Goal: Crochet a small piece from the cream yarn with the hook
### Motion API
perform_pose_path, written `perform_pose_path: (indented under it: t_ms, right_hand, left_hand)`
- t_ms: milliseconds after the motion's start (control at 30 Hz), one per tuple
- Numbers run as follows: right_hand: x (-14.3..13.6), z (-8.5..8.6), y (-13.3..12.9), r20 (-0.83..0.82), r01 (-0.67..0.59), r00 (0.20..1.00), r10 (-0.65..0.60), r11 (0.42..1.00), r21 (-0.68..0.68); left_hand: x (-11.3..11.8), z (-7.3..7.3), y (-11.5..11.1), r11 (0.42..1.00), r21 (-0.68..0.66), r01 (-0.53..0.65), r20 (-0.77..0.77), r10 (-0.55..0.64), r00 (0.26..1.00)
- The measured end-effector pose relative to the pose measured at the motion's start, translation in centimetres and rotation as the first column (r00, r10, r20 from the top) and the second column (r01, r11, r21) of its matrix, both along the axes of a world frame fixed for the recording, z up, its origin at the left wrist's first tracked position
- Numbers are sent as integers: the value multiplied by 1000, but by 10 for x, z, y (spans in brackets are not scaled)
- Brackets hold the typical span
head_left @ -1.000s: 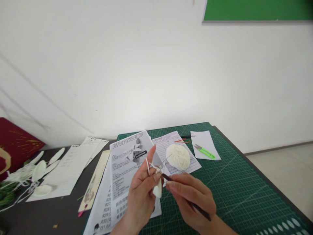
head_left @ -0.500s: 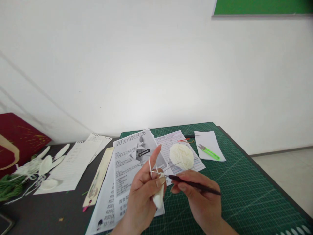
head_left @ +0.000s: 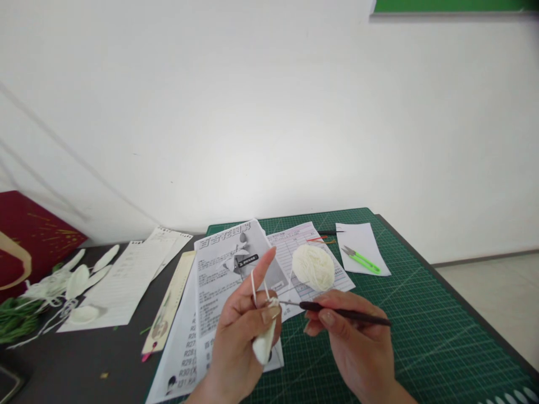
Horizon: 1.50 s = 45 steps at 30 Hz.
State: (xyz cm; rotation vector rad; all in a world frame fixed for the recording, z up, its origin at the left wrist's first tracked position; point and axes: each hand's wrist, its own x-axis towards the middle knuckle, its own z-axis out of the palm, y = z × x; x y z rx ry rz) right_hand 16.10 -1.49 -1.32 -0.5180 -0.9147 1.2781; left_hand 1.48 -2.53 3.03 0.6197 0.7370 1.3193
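My left hand (head_left: 240, 331) pinches a small white crocheted piece (head_left: 263, 345) between thumb and fingers, its lower end hanging below the thumb. White yarn loops over the raised left index finger and runs down to the top of the piece. In my right hand (head_left: 357, 342) is a crochet hook (head_left: 345, 313) with a dark handle, held like a pen. Its thin metal shaft points left, the tip at the stitches by my left fingers; whether it sits in a loop is too small to tell. Behind the hands lies a ball of white yarn (head_left: 313, 267).
Printed pattern sheets (head_left: 210, 280) lie under and left of my hands on a green cutting mat (head_left: 421, 314). Green thread snips (head_left: 362, 260) rest on white paper (head_left: 365, 235). At left are white crocheted petals (head_left: 78, 282), green yarn (head_left: 19, 320) and a ruler (head_left: 168, 306).
My right hand and the hook have shifted right, away from the left hand, showing more shaft. My left hand with the crocheted piece has moved slightly left.
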Motion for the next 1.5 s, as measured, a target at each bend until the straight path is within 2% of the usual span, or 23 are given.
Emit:
perform_pose_path:
  t_ms: [100,267,533,767,900,1133,1267,1500]
  right_hand:
    - [3,0,1,6,7,1000,-7,1000,5]
    - [6,2,2,23,-9,1000,8,1000,29]
    - [8,4,3,35,-28,999,27,998,51]
    - [13,6,5,102,-48,994,34,989,142]
    - [14,8,4,159,-24,987,-6,983,183]
    - [22,11,3,332,7,935,-126,942,336]
    - [26,13,3,371,1,916,-154,925,381]
    - [25,12,4,312,-35,946,-85,933,359]
  left_hand:
    - [-2,0,1,999,33,-8,-40,9,999]
    - [-1,0,1,1000,15,-18,-29,19,999]
    - [-2,1,0,999,-41,-2,56,4,998]
    - [-3,-1,4,998,-42,51,128,-45,991]
    - [-4,-1,2,998,-25,53,120,-50,991]
    - [-3,3,-3,1000,-6,-5,19,5,1000]
    - [-4,2,-1,999,-29,28,65,-26,998]
    - [-8,2,5,991,-45,129,150,-121,981]
